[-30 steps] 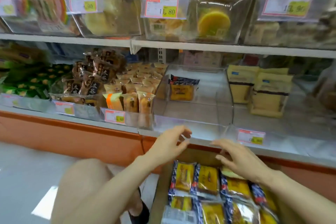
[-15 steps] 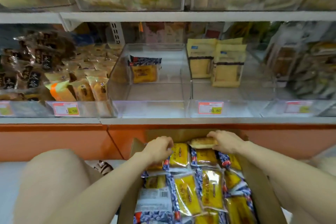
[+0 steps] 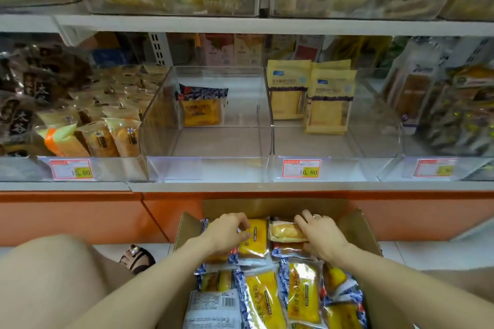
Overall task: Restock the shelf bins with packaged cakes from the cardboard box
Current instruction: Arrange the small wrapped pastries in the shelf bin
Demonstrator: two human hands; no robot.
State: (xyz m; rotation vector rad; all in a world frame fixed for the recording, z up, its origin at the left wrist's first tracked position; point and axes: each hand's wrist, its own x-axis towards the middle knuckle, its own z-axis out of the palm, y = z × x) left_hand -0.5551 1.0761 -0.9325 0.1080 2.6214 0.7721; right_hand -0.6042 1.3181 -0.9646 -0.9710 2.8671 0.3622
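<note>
**Packaged cakes (image 3: 302, 291) gripped in the cardboard box (image 3: 359, 230), one to each hand**

A second ago both hands were up at the front lip of the clear bin (image 3: 208, 168), holding nothing. Half a second ago they had dropped into the box, and they are still on the same two packs at its far end.

The left hand (image 3: 227, 232) lies palm down with its fingers curled in tight. Thumb and fingertips pinch the left edge of a yellow cake pack (image 3: 255, 242). The right hand (image 3: 323, 238), also palm down, has its fingers bent over the right end of a pale cake pack (image 3: 284, 231). That pack lies just beside the yellow one, near the box's far wall. One finger wears a ring (image 3: 316, 216). Both forearms come in from the lower corners and meet over the box, with more yellow packs lying loose below the wrists.

The box sits in front of the orange base panel (image 3: 80, 216) under the shelf. Straight above it, the clear bin holds a single cake pack (image 3: 201, 108), upright at the back as before. The bin to the right holds cream pouches (image 3: 312, 93) behind a price tag (image 3: 302, 168). The bin to the left is packed with small wrapped cakes (image 3: 93, 136). A bare knee (image 3: 45, 275) and a sandalled foot (image 3: 136, 256) show at lower left.
</note>
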